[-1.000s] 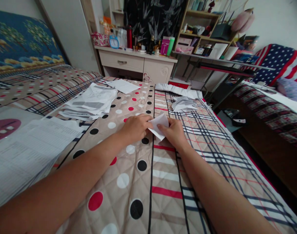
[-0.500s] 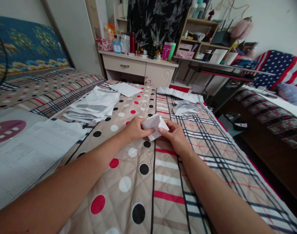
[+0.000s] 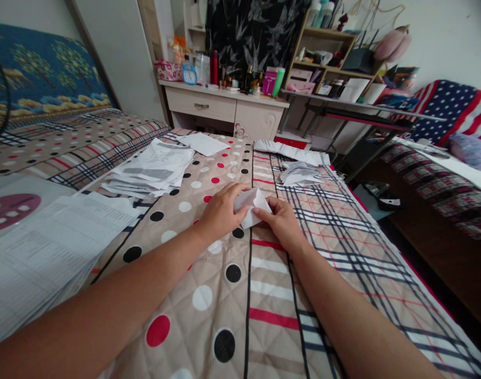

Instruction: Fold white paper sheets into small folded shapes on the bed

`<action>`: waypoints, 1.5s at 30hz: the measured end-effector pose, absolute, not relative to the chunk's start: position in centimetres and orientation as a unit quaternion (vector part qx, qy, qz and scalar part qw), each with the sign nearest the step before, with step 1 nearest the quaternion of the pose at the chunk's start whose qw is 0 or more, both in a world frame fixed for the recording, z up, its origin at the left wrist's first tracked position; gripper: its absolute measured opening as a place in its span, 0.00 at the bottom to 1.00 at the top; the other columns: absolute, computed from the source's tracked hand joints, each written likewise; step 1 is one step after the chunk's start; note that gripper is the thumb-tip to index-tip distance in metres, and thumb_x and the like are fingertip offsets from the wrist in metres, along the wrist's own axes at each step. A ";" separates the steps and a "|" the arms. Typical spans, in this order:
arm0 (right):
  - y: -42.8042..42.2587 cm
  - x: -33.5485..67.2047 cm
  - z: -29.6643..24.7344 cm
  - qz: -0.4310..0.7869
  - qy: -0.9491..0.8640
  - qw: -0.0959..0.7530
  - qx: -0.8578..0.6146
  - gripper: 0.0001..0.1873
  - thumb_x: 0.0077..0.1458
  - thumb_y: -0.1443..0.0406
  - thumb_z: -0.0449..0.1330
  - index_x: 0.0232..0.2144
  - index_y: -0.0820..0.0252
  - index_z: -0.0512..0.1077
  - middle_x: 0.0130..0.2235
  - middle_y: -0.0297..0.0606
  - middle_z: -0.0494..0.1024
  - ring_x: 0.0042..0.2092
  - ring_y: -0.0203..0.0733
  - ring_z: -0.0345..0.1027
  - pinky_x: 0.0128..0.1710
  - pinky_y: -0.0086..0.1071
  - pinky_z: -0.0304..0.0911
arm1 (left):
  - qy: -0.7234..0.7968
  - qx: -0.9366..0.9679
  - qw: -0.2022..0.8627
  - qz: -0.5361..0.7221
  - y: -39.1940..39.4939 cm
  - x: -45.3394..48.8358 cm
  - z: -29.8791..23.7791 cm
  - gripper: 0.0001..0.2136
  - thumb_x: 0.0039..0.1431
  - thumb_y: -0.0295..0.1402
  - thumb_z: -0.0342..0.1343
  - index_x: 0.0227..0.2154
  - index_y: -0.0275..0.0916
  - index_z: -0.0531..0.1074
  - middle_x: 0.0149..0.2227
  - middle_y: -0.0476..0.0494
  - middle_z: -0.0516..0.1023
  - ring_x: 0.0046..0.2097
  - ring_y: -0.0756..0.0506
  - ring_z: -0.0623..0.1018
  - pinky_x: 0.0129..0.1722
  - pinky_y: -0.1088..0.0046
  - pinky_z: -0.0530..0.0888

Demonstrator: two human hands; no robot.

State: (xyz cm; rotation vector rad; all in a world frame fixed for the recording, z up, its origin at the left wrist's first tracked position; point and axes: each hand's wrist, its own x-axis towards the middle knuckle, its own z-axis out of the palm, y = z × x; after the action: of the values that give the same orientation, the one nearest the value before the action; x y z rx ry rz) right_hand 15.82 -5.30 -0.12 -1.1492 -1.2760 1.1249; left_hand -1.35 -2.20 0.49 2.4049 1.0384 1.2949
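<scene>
A small folded piece of white paper (image 3: 251, 202) is held between both hands just above the patterned quilt (image 3: 272, 295). My left hand (image 3: 221, 210) grips its left side with fingers curled over the top. On its right edge, my right hand (image 3: 280, 220) pinches with thumb and forefinger. Both hands rest low on the quilt near its middle seam.
A loose pile of white sheets (image 3: 149, 171) lies to the left, a single sheet (image 3: 203, 143) beyond it, and a small heap of folded papers (image 3: 299, 173) to the right. Printed pages (image 3: 38, 252) cover the near left. A dresser (image 3: 224, 108) and shelves stand behind.
The paper was lifted slightly and turned between the hands, then brought back down; my left fingers now curl further over its top.
</scene>
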 end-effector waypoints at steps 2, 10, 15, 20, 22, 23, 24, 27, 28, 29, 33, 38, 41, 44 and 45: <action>-5.4 15.8 -0.1 0.474 -0.532 0.514 -0.478 0.15 0.43 0.57 0.69 0.26 0.61 0.71 0.25 0.31 0.72 0.26 0.34 0.61 0.27 0.28 0.58 | 0.348 0.824 0.101 0.436 -2.4 -1.3 0.6 0.19 0.53 0.22 0.56 0.49 0.37 0.68 0.49 0.39 0.76 0.49 0.42 0.76 0.50 0.64 0.73; -5.5 15.6 -0.3 0.449 -0.555 0.505 -0.485 0.22 0.51 0.49 0.62 0.22 0.61 0.67 0.21 0.29 0.63 0.23 0.31 0.52 0.22 0.28 0.45 | 0.337 0.847 -0.004 0.411 -3.2 -1.1 0.8 0.11 0.63 0.29 0.51 0.45 0.36 0.74 0.46 0.40 0.79 0.46 0.43 0.79 0.47 0.66 0.75; -5.5 15.6 -0.4 0.438 -0.560 0.496 -0.499 0.22 0.51 0.50 0.63 0.20 0.61 0.66 0.20 0.28 0.60 0.22 0.30 0.49 0.21 0.28 0.42 | 0.347 0.824 -0.039 0.447 -3.3 -1.3 1.2 0.06 0.61 0.30 0.54 0.35 0.37 0.76 0.39 0.43 0.80 0.42 0.44 0.78 0.42 0.67 0.74; -5.6 15.5 -0.2 0.433 -0.557 0.490 -0.511 0.22 0.51 0.51 0.63 0.18 0.61 0.64 0.19 0.28 0.59 0.22 0.30 0.47 0.20 0.29 0.40 | 0.375 0.795 0.029 0.476 -3.0 -1.3 1.1 0.05 0.59 0.28 0.55 0.30 0.37 0.75 0.35 0.44 0.80 0.38 0.46 0.78 0.40 0.70 0.74; -5.6 15.5 -0.2 0.434 -0.557 0.489 -0.513 0.22 0.50 0.51 0.63 0.17 0.60 0.64 0.19 0.28 0.59 0.21 0.30 0.48 0.20 0.29 0.40 | 0.384 0.784 0.049 0.485 -3.0 -1.3 1.0 0.05 0.59 0.28 0.55 0.30 0.37 0.75 0.35 0.44 0.80 0.37 0.46 0.78 0.39 0.70 0.74; -5.6 15.4 -0.2 0.436 -0.555 0.488 -0.513 0.22 0.50 0.51 0.63 0.17 0.60 0.63 0.19 0.28 0.60 0.21 0.30 0.48 0.20 0.29 0.41 | 0.386 0.783 0.052 0.486 -3.0 -1.2 1.0 0.05 0.59 0.29 0.55 0.30 0.38 0.75 0.35 0.44 0.80 0.37 0.46 0.78 0.39 0.70 0.74; -5.6 15.4 -0.3 0.437 -0.553 0.489 -0.514 0.22 0.50 0.51 0.63 0.17 0.59 0.63 0.19 0.28 0.60 0.21 0.31 0.48 0.20 0.29 0.41 | 0.386 0.783 0.051 0.485 -3.0 -1.3 1.1 0.05 0.59 0.29 0.55 0.30 0.38 0.76 0.35 0.44 0.80 0.38 0.46 0.78 0.39 0.69 0.74; -5.6 15.3 -0.2 0.434 -0.548 0.494 -0.518 0.22 0.49 0.52 0.63 0.17 0.59 0.62 0.18 0.29 0.60 0.21 0.31 0.49 0.20 0.29 0.42 | 0.371 0.797 0.024 0.476 -3.3 -1.3 1.3 0.06 0.60 0.29 0.54 0.31 0.39 0.76 0.36 0.44 0.80 0.40 0.45 0.78 0.42 0.68 0.73; -5.6 15.2 -0.1 0.430 -0.547 0.496 -0.519 0.22 0.49 0.52 0.63 0.16 0.59 0.62 0.18 0.29 0.60 0.21 0.31 0.48 0.19 0.28 0.42 | 0.363 0.804 0.012 0.471 -3.4 -1.3 1.4 0.06 0.60 0.29 0.53 0.31 0.39 0.76 0.36 0.44 0.80 0.40 0.45 0.77 0.42 0.68 0.73; -5.6 15.2 -0.1 0.424 -0.548 0.499 -0.520 0.22 0.49 0.53 0.63 0.16 0.59 0.61 0.18 0.28 0.59 0.21 0.30 0.48 0.19 0.28 0.41 | 0.355 0.810 0.001 0.466 -3.5 -1.3 1.4 0.07 0.60 0.29 0.53 0.32 0.39 0.76 0.36 0.44 0.80 0.41 0.45 0.77 0.43 0.67 0.73; -5.6 15.0 0.1 0.401 -0.553 0.512 -0.520 0.22 0.49 0.53 0.62 0.15 0.59 0.60 0.18 0.28 0.57 0.22 0.30 0.47 0.20 0.28 0.41 | 0.334 0.827 -0.025 0.451 -3.7 -1.3 1.5 0.08 0.62 0.29 0.52 0.34 0.39 0.76 0.37 0.43 0.80 0.41 0.44 0.76 0.43 0.66 0.72; -5.6 14.7 0.1 0.351 -0.563 0.508 -0.549 0.21 0.50 0.55 0.60 0.15 0.58 0.58 0.18 0.28 0.54 0.22 0.31 0.46 0.21 0.29 0.40 | 0.309 0.851 -0.053 0.421 -3.9 -1.2 1.5 0.08 0.63 0.29 0.51 0.35 0.38 0.76 0.38 0.43 0.80 0.43 0.44 0.75 0.44 0.65 0.71; -5.7 14.7 0.0 0.315 -0.574 0.514 -0.554 0.22 0.50 0.58 0.59 0.14 0.57 0.54 0.18 0.28 0.52 0.23 0.31 0.44 0.21 0.29 0.40 | 0.286 0.859 -0.039 0.423 -4.1 -1.0 1.6 0.08 0.63 0.30 0.52 0.34 0.39 0.76 0.38 0.44 0.80 0.43 0.44 0.75 0.44 0.66 0.72; -5.7 15.0 -0.1 0.339 -0.582 0.518 -0.527 0.20 0.51 0.56 0.59 0.15 0.58 0.59 0.19 0.29 0.56 0.23 0.32 0.47 0.22 0.29 0.42 | 0.304 0.827 0.022 0.473 -4.0 -0.9 1.8 0.07 0.63 0.33 0.53 0.37 0.40 0.75 0.42 0.43 0.79 0.47 0.45 0.75 0.48 0.65 0.71; -5.7 15.1 -0.2 0.356 -0.581 0.518 -0.517 0.19 0.51 0.55 0.60 0.16 0.59 0.61 0.19 0.29 0.58 0.24 0.32 0.48 0.22 0.29 0.43 | 0.325 0.804 0.053 0.495 -3.9 -0.9 1.8 0.07 0.62 0.33 0.53 0.39 0.40 0.75 0.45 0.43 0.78 0.48 0.45 0.75 0.49 0.65 0.71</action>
State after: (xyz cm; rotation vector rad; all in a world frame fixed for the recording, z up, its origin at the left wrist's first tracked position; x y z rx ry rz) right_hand 15.06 -5.75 -0.18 -1.2418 -1.3954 0.8534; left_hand -0.88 -3.86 1.75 2.4452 0.9870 1.5038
